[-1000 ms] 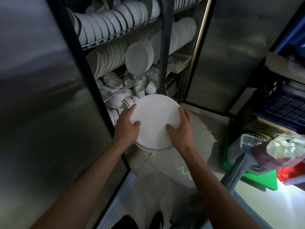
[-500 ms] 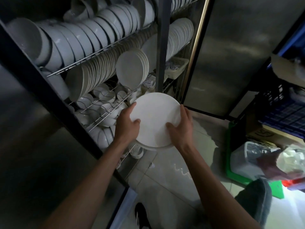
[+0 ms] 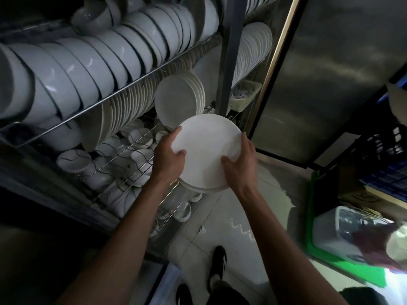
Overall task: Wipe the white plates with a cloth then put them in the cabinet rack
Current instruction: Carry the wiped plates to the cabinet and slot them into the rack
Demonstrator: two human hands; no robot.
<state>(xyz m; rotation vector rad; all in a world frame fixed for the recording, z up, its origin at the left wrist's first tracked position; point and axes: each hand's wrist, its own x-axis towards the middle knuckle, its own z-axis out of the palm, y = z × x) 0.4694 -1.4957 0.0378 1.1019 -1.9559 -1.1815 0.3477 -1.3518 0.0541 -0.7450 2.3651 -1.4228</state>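
Both of my hands hold a small stack of white plates point(image 3: 206, 148) in front of the open cabinet. My left hand point(image 3: 168, 158) grips its left rim, thumb on top. My right hand point(image 3: 241, 164) grips the right rim the same way. The stack is tilted, its far edge close to a group of upright white plates point(image 3: 176, 96) standing in the cabinet rack point(image 3: 132, 84). Long rows of plates stand on edge behind them.
White bowls point(image 3: 88, 56) fill the upper wire shelf; cups and small bowls point(image 3: 123, 157) crowd the lower one. A steel post point(image 3: 230, 51) divides the cabinet, and its steel door point(image 3: 330, 73) stands open at right. A green tray with a clear tub point(image 3: 343, 234) sits on the floor.
I have stepped closer and turned left toward the rack. The plate stack has risen slightly and moved nearer the upright plates, still held in both hands.
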